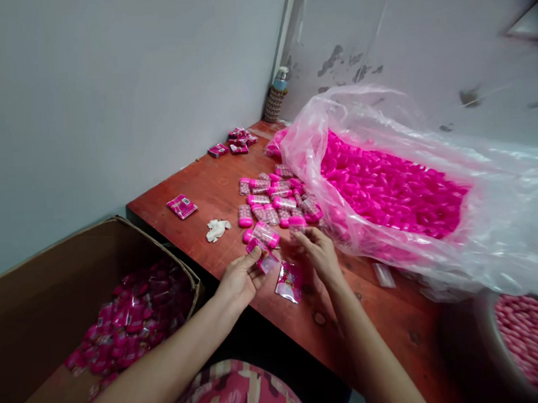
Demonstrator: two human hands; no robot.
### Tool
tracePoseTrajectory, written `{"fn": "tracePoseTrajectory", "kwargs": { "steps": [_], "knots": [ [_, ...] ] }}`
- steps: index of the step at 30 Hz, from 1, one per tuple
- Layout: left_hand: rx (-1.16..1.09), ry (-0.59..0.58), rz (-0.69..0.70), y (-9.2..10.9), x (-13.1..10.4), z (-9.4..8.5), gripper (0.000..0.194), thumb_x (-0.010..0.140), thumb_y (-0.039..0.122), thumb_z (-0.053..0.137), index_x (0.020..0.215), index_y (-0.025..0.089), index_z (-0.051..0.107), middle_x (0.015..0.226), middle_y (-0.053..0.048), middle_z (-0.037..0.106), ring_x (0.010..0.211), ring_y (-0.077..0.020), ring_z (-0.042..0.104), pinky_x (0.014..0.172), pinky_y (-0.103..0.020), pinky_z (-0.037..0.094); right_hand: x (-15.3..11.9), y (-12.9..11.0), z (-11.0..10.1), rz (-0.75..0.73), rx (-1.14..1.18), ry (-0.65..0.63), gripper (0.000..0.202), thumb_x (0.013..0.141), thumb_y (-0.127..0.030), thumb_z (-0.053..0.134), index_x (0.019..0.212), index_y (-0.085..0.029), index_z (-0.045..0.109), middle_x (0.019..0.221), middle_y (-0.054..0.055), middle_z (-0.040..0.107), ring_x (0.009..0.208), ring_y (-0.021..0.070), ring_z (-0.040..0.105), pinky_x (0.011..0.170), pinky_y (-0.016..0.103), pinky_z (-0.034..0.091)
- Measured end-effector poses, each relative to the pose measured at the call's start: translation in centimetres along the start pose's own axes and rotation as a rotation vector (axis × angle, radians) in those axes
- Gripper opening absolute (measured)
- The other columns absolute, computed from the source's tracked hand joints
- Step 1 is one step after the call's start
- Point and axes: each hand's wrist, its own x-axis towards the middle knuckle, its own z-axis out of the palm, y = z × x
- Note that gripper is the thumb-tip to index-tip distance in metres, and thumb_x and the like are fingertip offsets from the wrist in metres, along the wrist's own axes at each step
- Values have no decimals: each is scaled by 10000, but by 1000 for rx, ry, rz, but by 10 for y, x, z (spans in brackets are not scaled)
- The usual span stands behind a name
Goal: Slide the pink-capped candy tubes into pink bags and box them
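My left hand (242,276) is closed, thumb on top, around a small pink printed sleeve (266,260) with a see-through part. My right hand (319,252) pinches the clear end of a small pink-capped candy container (297,221) at the near edge of the pile. Several more clear containers filled with pink pellets (270,215) lie heaped just beyond both hands. On the red table (236,260), between my wrists, rests a flat shiny pink printed packet (289,281).
A plastic bag of bright pink caps (394,183) spreads over the right side. Pink pellets fill a round tub (531,338) at lower right. Left of the table, a cardboard box (43,285) holds pink packets. A crumpled white tissue (217,229) and a bottle (275,96) are on the table.
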Motion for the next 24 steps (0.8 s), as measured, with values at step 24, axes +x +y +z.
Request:
{"fn": "tracePoseTrajectory", "kwargs": {
  "steps": [24],
  "knots": [
    [172, -292, 21, -39, 0, 32, 221, 686, 288, 666, 764, 116, 551, 664, -43, 633, 574, -133, 600, 534, -233, 494, -116, 12, 4, 209, 615, -49, 256, 770, -396, 562, 888, -176, 505, 697, -3, 620, 493, 109, 597, 441, 200, 469]
  ]
}}
